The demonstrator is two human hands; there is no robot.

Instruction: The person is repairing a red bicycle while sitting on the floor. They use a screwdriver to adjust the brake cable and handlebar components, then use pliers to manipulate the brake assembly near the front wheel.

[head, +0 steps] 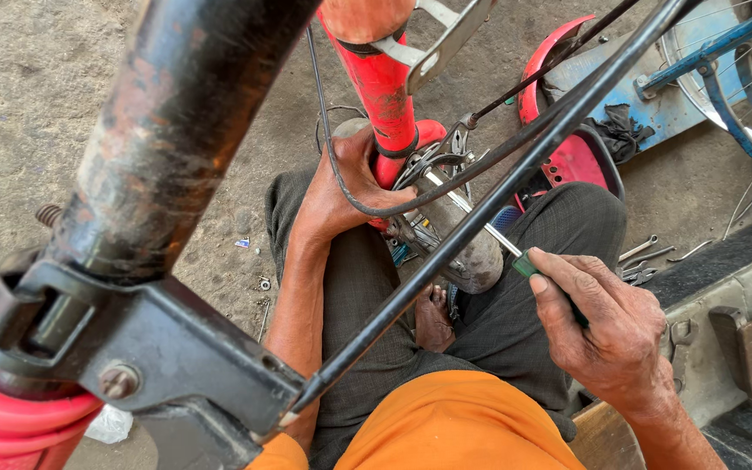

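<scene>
Our right hand point(607, 335) is closed around the green handle of a screwdriver point(480, 228), whose bright steel shaft runs up and left into the crank area at the foot of the red frame tube point(386, 87). Our left hand point(341, 187) is wrapped on that same red tube just above the joint, fingers curled behind it, steadying it.

We judge the screwdriver light and stiff, best gripped where we hold it, on the ribbed handle well back from the tip; the shaft looks smooth and would slip. The red frame tube is rigid and probably heavy with the whole bicycle hanging on it, its paint chipped, so a full wrap near the joint suits it.

Below the red tube, a dusty grey crank arm point(472, 252) lies across our lap. A black cable point(341, 178) loops over our left hand, and a thin black rod point(498, 196) crosses diagonally in front of the tube, over the screwdriver shaft, crowding the reach. Right of the tube lie a red mudguard point(580, 157), a blue frame and wheel point(724, 61), and loose spanners point(646, 252) on the ground.
</scene>
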